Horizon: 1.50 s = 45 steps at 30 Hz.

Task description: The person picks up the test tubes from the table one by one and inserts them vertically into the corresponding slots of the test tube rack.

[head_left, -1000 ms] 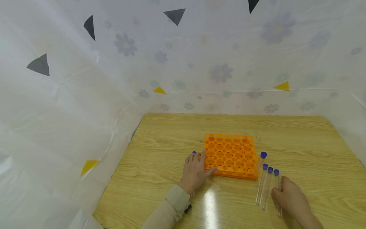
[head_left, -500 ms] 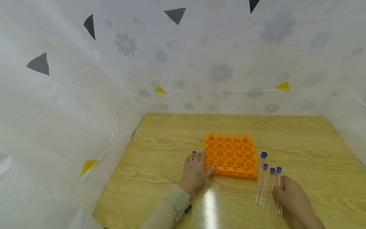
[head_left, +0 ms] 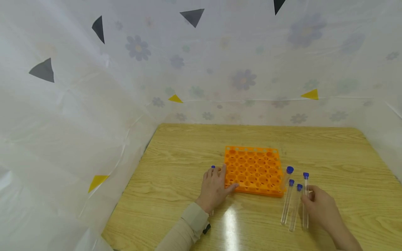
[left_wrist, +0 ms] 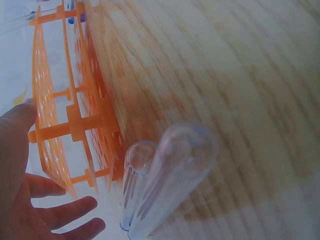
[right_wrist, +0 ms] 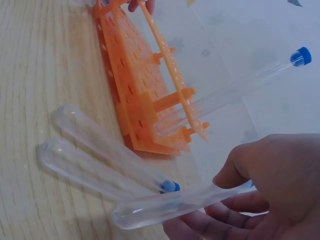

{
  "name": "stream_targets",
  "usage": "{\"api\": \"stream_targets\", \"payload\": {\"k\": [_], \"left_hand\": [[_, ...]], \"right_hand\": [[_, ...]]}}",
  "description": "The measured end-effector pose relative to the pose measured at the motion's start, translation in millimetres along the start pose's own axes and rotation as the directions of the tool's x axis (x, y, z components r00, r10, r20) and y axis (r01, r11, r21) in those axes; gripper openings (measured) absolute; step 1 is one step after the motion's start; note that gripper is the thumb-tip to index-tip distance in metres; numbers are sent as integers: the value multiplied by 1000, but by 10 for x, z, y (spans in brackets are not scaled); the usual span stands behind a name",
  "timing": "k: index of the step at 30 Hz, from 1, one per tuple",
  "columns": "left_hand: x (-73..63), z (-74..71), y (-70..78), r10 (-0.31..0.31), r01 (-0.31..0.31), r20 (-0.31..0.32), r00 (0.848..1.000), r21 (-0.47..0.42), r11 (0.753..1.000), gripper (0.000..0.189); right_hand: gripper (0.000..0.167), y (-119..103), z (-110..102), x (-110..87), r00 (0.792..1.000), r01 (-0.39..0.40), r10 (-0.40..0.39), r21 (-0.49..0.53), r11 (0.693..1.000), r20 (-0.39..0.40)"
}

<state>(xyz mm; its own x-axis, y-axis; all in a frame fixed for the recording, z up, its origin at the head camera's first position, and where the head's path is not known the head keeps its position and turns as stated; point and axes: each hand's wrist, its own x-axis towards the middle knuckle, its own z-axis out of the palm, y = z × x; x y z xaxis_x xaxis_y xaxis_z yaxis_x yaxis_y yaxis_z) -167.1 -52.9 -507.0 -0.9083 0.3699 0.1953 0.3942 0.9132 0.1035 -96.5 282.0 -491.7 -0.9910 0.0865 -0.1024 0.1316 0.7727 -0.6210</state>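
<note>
An orange test tube rack point(head_left: 252, 167) stands mid-table. My left hand point(head_left: 213, 190) touches its left front corner with thumb and fingers spread and fairly straight. Under that hand, two clear tubes point(left_wrist: 175, 170) lie on the table, mostly hidden in the head view. My right hand point(head_left: 321, 207) pinches a clear test tube with a blue cap point(head_left: 306, 175) between thumb and fingers, rounded end towards me. Left of it, two more capped test tubes point(head_left: 286, 205) lie side by side. One capped tube point(right_wrist: 235, 92) stands tilted in the rack's right end.
The wood-grain table point(head_left: 182, 146) is enclosed by pale flowered sheeting point(head_left: 213, 69) at the back and sides. A bright light reflection falls on the tabletop in front of the rack.
My right hand has taken the rightmost test tube and shifted it away from me, its cap now farther back. The middle tube rolled slightly right. My left hand and the rack stayed still.
</note>
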Motion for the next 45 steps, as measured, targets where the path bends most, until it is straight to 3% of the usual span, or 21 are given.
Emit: {"api": "stream_targets", "payload": {"k": [5,14,20,28,38,45], "left_hand": [[1,3,-3,-3,3,5,1000,4,1000,83],[4,5,-6,-6,6,16,1000,-5,1000,83],[5,5,-9,-1,1,7,1000,-5,1000,83],[-1,-7,-6,3,-3,-4,1000,-4,1000,82],[1,6,-13,13,-13,-18,1000,2,1000,83],[-3,24,-24,43,-41,-71,997,25,999,82]], "right_hand": [[40,-74,-23,-3,994,81,-81,8,997,-78],[35,-147,-50,41,975,156,-148,41,987,-166],[33,-198,-67,79,944,245,-226,53,968,-238],[29,-347,-82,152,883,371,-327,74,926,-336],[25,-441,-38,238,828,468,-368,160,869,-423],[28,-490,-14,286,819,492,-370,205,846,-440]]}}
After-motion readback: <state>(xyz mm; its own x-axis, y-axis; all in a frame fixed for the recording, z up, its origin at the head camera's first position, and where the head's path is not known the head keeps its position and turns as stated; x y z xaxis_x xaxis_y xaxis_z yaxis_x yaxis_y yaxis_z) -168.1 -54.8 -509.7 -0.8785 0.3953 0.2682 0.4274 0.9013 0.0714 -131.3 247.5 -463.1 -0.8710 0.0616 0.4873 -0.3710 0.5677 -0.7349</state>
